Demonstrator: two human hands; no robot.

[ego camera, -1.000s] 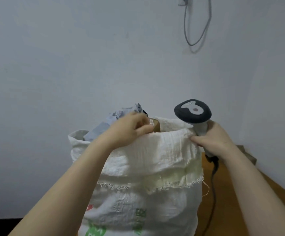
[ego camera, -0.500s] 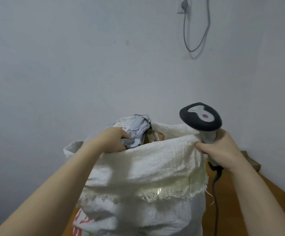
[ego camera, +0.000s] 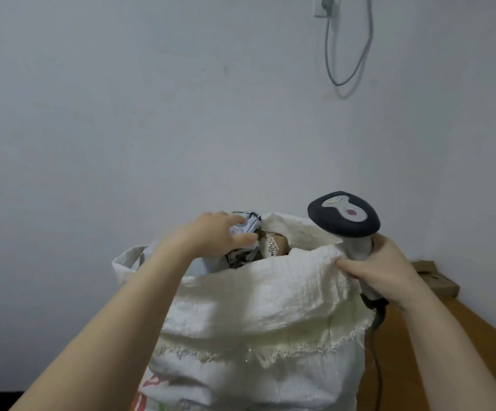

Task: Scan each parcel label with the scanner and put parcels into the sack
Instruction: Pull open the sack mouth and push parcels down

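head | left hand [ego camera: 211, 235] fingers curled round grey parcel [ego camera: 248, 225] in sack [ego camera: 270, 292] mouth, beside brown box [ego camera: 276, 244] | right hand [ego camera: 383, 271] gripped scanner [ego camera: 343, 218] handle plus sack rim | parcel judged light, soft, slippery film: grab bunched middle

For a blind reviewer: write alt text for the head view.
A person's left hand holds a crumpled grey parcel at the mouth of a full white woven sack, beside a brown carton. The right hand grips a corded scanner and pinches the sack's rim.
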